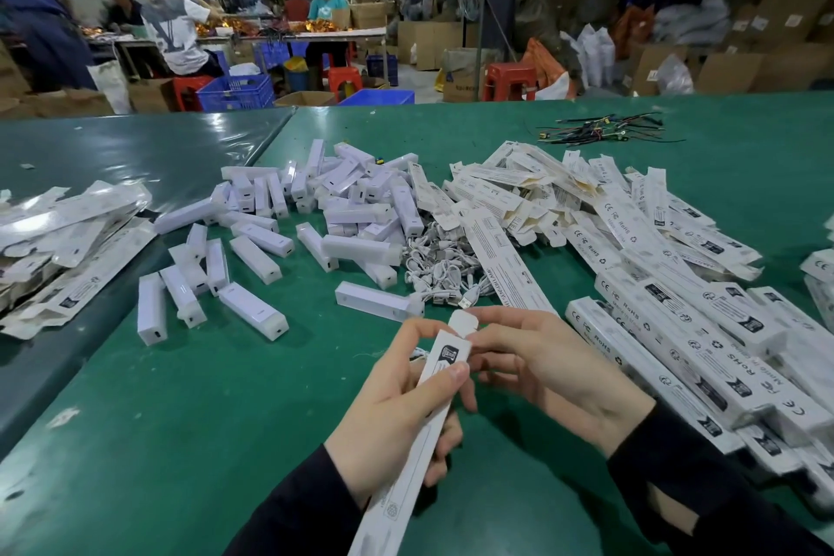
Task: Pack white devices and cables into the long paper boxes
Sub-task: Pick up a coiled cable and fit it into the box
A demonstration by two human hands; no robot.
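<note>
- Nearest the camera, the left hand (397, 411) grips a long paper box (424, 433), thumb laid on its printed face; the box slants up from the bottom edge of view toward its open top.
- Right hand (537, 363) pinches a white device (465, 321) that sticks out of the box's mouth.
- Green bench (216, 420) lies bare left of the hands, out to a seam between two covers.
- Loose devices (252, 257) scatter beyond, with coiled white cables (440, 269) just behind the hands.
- Packed boxes (677, 339) crowd the right side; flat unfilled boxes (519, 190) heap behind them.
</note>
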